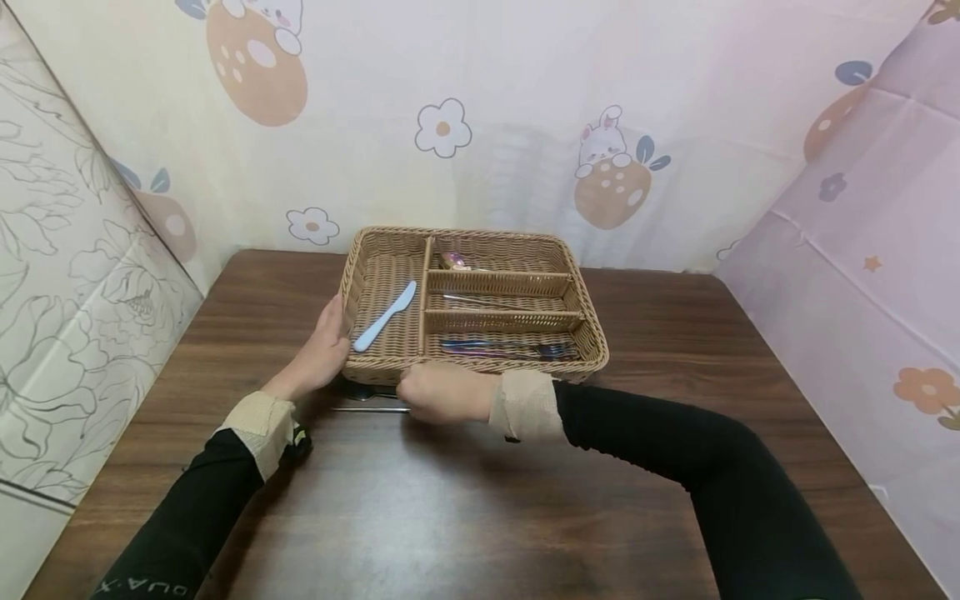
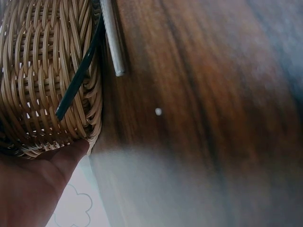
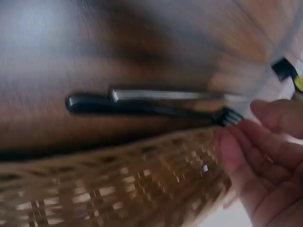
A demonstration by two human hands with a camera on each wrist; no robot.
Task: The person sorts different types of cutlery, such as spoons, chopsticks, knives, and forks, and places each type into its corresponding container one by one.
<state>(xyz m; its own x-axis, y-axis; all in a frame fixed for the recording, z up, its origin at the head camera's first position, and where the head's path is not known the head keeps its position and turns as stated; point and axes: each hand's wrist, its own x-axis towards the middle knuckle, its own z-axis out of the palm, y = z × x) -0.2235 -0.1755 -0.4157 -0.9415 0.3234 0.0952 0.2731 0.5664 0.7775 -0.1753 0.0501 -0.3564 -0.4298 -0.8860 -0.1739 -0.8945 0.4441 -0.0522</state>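
Note:
A woven basket (image 1: 498, 313) with dividers stands at the back of the table. My left hand (image 1: 318, 346) rests against its left side, fingers fairly straight; the thumb touches the lower corner in the left wrist view. My right hand (image 1: 447, 392) is at the basket's front wall with fingers bent. In the right wrist view a gap shows between thumb and fingertips, close over the tines of a dark fork (image 3: 151, 109). Beside the fork, along the front of the basket, lies a slim silver stick (image 3: 161, 94). My right hand partly hides both in the head view.
Inside the basket's left compartment lies a light blue knife (image 1: 386, 317). The right compartments hold a shiny spoon (image 1: 453, 261), thin metal cutlery (image 1: 480, 301) and dark iridescent forks (image 1: 551, 351). A patterned cloth (image 1: 517, 100) hangs behind the wooden table (image 1: 450, 525).

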